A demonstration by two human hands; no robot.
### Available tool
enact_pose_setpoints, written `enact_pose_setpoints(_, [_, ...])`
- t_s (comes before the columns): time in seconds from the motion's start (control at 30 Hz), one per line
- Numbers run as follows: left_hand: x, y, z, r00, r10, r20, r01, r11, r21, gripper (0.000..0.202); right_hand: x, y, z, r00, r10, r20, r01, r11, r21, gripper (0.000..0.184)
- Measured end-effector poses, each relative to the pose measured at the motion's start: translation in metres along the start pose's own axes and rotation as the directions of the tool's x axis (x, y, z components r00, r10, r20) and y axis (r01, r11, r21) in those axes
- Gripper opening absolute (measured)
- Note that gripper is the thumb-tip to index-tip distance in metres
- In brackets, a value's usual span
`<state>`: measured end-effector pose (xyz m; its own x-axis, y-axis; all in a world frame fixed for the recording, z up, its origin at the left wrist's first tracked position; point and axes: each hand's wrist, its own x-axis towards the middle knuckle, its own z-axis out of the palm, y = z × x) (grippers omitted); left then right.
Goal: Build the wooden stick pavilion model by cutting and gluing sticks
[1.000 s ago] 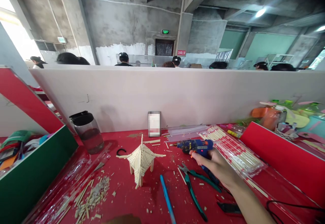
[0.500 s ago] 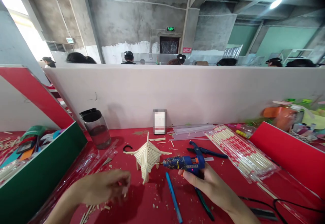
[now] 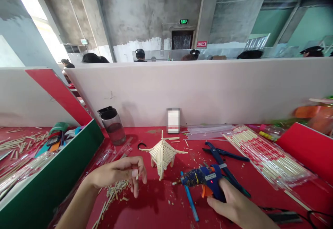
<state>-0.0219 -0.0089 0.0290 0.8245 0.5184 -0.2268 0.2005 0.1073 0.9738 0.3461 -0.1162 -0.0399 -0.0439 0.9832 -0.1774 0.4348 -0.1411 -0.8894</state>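
Observation:
A blue hot glue gun (image 3: 205, 178) with an orange trigger sits in my right hand (image 3: 231, 201), its nozzle pointing left. Between the thumb and fingers of my left hand (image 3: 125, 173) is a short piece of wooden stick (image 3: 137, 176). Just beyond both hands stands a small model pavilion (image 3: 162, 156) built of thin wooden sticks, upright on short legs, with a pointed top and corners that stick out. Neither my left hand nor the nozzle touches it. A blue pen (image 3: 191, 201) lies partly under the glue gun.
Stick offcuts (image 3: 118, 189) lie below my left hand. Blue-handled cutters (image 3: 226, 156) and a bag of sticks (image 3: 267, 156) lie to the right. A water bottle (image 3: 113, 126) stands back left. A white partition (image 3: 203, 90) closes the red table's back; a green divider (image 3: 67, 163) runs left.
The glue gun has moved away from the model, toward me, and its nozzle is now clear of it. My left hand has turned, showing the stick piece. The camera view has shifted left.

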Motion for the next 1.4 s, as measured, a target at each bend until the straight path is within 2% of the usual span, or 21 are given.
enact_pose_setpoints(0.17, [-0.003,-0.002,-0.003,0.998,0.048,0.031,-0.046,0.997,-0.070,0.026,0.007,-0.002,0.014,0.997,-0.021,0.068,0.028,0.993,-0.111,0.058])
enact_pose_setpoints(0.27, [-0.004,-0.003,-0.003,0.995,0.093,0.041,-0.089,0.993,-0.076,0.027,0.014,0.005,0.032,0.998,-0.055,0.021,0.058,0.973,-0.225,0.066])
enact_pose_setpoints(0.37, [-0.003,-0.003,0.000,0.987,0.156,0.048,-0.149,0.982,-0.114,0.033,0.020,0.022,0.048,0.996,-0.080,-0.026,0.067,0.942,-0.330,0.074])
enact_pose_setpoints(0.5, [-0.001,-0.003,0.005,0.982,0.187,0.024,-0.181,0.971,-0.158,0.036,0.025,0.042,0.062,0.994,-0.109,-0.024,0.087,0.894,-0.440,0.078])
enact_pose_setpoints(0.6, [0.000,-0.001,0.006,0.981,0.194,0.020,-0.189,0.969,-0.159,0.031,0.023,0.044,0.065,0.996,-0.086,-0.004,0.070,0.833,-0.550,0.080])
enact_pose_setpoints(0.7, [-0.001,0.005,0.009,0.977,0.210,0.021,-0.206,0.970,-0.131,0.027,0.014,0.027,0.059,0.993,-0.094,-0.069,0.026,0.753,-0.658,0.075])
enact_pose_setpoints(0.77, [-0.001,0.012,0.015,0.977,0.213,0.023,-0.210,0.974,-0.087,0.024,0.005,0.003,0.055,0.976,-0.176,-0.126,0.045,0.735,-0.676,0.060])
enact_pose_setpoints(0.8, [-0.002,0.016,0.019,0.978,0.208,0.021,-0.206,0.977,-0.049,0.023,0.000,-0.012,0.054,0.966,-0.231,-0.118,0.106,0.766,-0.634,0.048])
enact_pose_setpoints(0.87, [-0.002,0.025,0.028,0.980,0.198,0.034,-0.200,0.978,0.054,0.023,-0.008,-0.046,0.056,0.964,-0.262,-0.049,0.221,0.889,-0.400,0.035])
enact_pose_setpoints(0.93, [-0.003,0.034,0.037,0.980,0.192,0.049,-0.198,0.963,0.182,0.023,-0.011,-0.076,0.063,0.976,-0.202,0.079,0.208,0.974,-0.084,0.031])
enact_pose_setpoints(1.0, [-0.003,0.040,0.045,0.983,0.179,0.038,-0.181,0.912,0.369,0.022,-0.010,-0.093,0.075,0.968,-0.184,0.173,0.166,0.980,0.113,0.028])
enact_pose_setpoints(1.1, [-0.002,0.045,0.054,0.987,0.161,-0.026,-0.108,0.762,0.639,0.014,-0.001,-0.094,0.094,0.968,-0.168,0.189,0.127,0.969,0.212,0.030])
enact_pose_setpoints(1.17, [-0.002,0.044,0.057,0.988,0.149,-0.048,-0.068,0.684,0.726,0.012,0.006,-0.086,0.103,0.974,-0.142,0.174,0.098,0.966,0.241,0.029])
enact_pose_setpoints(1.4, [0.004,0.038,0.063,0.991,0.129,-0.045,-0.044,0.613,0.789,0.013,0.012,-0.070,0.115,0.975,-0.108,0.193,0.027,0.924,0.381,0.027])
